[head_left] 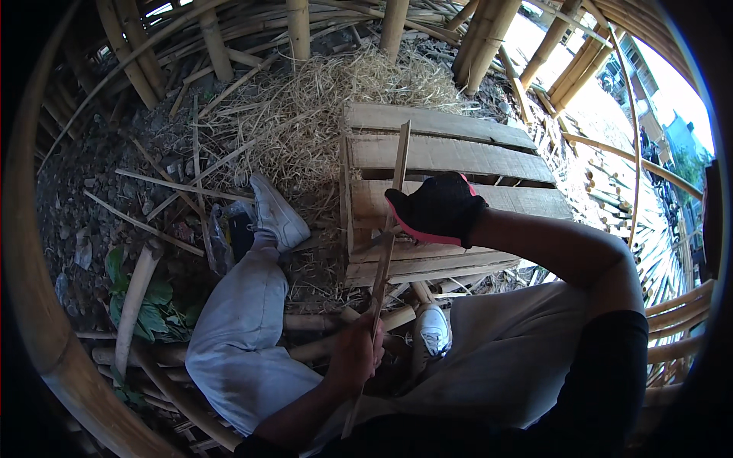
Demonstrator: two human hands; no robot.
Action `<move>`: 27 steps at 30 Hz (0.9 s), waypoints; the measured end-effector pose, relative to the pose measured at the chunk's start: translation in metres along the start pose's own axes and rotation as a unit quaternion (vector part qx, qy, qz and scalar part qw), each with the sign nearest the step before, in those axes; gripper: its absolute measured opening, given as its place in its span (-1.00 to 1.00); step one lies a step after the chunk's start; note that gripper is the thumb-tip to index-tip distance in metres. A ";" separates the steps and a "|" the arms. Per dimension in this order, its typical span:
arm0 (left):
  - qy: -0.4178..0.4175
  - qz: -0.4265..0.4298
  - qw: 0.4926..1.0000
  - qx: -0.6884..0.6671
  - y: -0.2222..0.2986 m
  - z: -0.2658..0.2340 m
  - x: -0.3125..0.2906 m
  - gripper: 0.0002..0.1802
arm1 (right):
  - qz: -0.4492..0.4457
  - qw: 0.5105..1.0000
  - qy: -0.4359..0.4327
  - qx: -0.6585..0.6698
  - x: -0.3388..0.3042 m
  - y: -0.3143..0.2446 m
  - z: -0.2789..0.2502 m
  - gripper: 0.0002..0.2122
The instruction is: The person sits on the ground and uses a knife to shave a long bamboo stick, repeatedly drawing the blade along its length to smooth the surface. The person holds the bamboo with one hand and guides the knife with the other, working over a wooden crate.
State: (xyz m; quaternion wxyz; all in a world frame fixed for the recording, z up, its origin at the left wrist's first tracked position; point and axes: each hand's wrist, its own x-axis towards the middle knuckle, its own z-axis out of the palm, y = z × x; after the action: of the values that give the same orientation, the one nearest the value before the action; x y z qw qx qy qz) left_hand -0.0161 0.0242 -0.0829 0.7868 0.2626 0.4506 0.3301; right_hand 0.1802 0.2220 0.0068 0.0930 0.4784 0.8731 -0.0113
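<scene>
A long, thin bamboo strip (402,156) runs upward from my lap across the front of a slatted wooden crate (450,153). My bare left hand (355,353) is closed around its lower part. Higher up, my right hand (437,210), in a black glove with pink-red edging, is closed beside the strip. A short grey blade, seemingly of a knife (369,245), sticks out left of the strip below the glove. Its handle is hidden in the gloved fist.
Dry straw shavings (328,107) lie behind the crate. Loose bamboo strips (164,182) cover the dirt at left, near a green leafy plant (156,298). Bamboo posts (298,30) stand at the back. My white shoes (276,214) flank the crate's near left side.
</scene>
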 end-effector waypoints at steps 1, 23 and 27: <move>0.004 0.007 1.000 0.006 -0.002 -0.001 0.001 -0.44 | 0.001 1.000 -0.006 -0.002 0.001 -0.001 -0.001 -0.37; 0.057 0.050 0.995 0.071 -0.004 -0.007 -0.004 -0.57 | 0.058 0.996 -0.042 0.054 0.010 0.011 -0.016 -0.43; 0.057 0.061 0.994 0.075 -0.001 -0.005 -0.002 -0.58 | 0.067 0.996 -0.017 0.047 0.019 0.016 -0.014 -0.43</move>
State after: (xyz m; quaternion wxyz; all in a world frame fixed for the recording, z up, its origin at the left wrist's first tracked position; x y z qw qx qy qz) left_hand -0.0214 0.0228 -0.0845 0.7162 0.3291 0.5012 0.3571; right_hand 0.1817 0.2482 0.0181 0.0860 0.5396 0.8358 -0.0544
